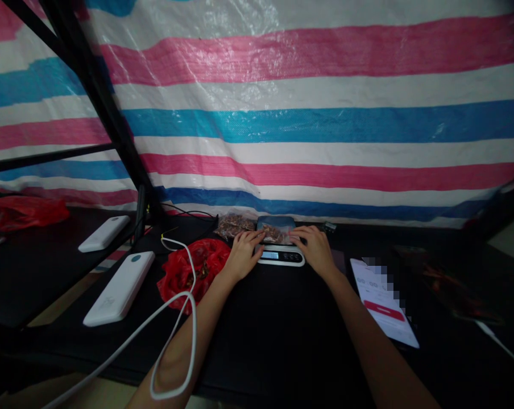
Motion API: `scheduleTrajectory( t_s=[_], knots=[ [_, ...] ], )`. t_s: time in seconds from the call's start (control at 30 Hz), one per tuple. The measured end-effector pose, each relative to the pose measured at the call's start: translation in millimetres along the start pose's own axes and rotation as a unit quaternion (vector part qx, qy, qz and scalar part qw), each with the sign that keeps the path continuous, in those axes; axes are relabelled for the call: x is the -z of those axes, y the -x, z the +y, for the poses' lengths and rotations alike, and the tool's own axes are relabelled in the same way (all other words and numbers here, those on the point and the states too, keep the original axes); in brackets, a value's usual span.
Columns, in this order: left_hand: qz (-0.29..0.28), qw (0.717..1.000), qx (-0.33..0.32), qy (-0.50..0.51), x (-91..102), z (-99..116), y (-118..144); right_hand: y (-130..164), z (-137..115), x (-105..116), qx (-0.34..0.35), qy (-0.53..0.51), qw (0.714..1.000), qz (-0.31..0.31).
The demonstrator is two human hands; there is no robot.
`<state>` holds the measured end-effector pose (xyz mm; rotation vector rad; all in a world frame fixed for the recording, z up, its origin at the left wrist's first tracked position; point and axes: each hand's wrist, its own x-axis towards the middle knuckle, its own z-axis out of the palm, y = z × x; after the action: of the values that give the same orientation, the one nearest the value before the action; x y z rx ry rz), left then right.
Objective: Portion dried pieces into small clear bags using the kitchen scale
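Observation:
A small clear plastic bag (272, 233) of brown dried bits lies on the plate of a digital kitchen scale (300, 257), whose display is lit. My left hand (243, 254) holds the bag's left edge with its fingertips, its thumb near the scale's front panel. At the bag's right end, my right hand (315, 247) grips the pinkish edge between fingers and thumb. Another clear bag of brown bits (231, 225) lies just behind my left hand. Beside my left forearm sits a crumpled red plastic bag (171, 278), open, with brownish pieces inside.
A white power bank (119, 289) lies at the left, with another white power bank (104, 234) farther back. A white cable (133, 329) loops over my left forearm. A phone (385, 309) showing a timer lies right. A striped plastic sheet (282, 125) hangs behind the black table (274, 335).

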<state>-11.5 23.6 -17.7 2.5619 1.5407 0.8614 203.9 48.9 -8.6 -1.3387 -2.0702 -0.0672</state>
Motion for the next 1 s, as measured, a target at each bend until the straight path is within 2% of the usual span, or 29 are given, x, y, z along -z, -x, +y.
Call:
scheduleTrajectory(
  t_s=[0.1,0.2,0.43,0.63,1.0],
  knots=[
    [-0.006,1.0,-0.013,-0.002,0.8,3,0,-2,-3,-8,-0.022,-0.037,0.999,0.008],
    [-0.011,1.0,-0.025,-0.006,1.2,4,-1,-1,-7,-12,-0.029,-0.014,0.999,0.009],
    [-0.012,1.0,-0.026,-0.013,0.3,4,-2,2,-14,-11,0.012,0.078,0.996,-0.037],
    [-0.011,0.999,-0.032,-0.015,1.9,5,-1,2,-17,-8,0.04,0.134,0.99,-0.024],
    [-0.008,0.999,-0.037,-0.018,2.2,5,-1,1,-13,-8,0.069,0.153,0.986,-0.019]
  ],
)
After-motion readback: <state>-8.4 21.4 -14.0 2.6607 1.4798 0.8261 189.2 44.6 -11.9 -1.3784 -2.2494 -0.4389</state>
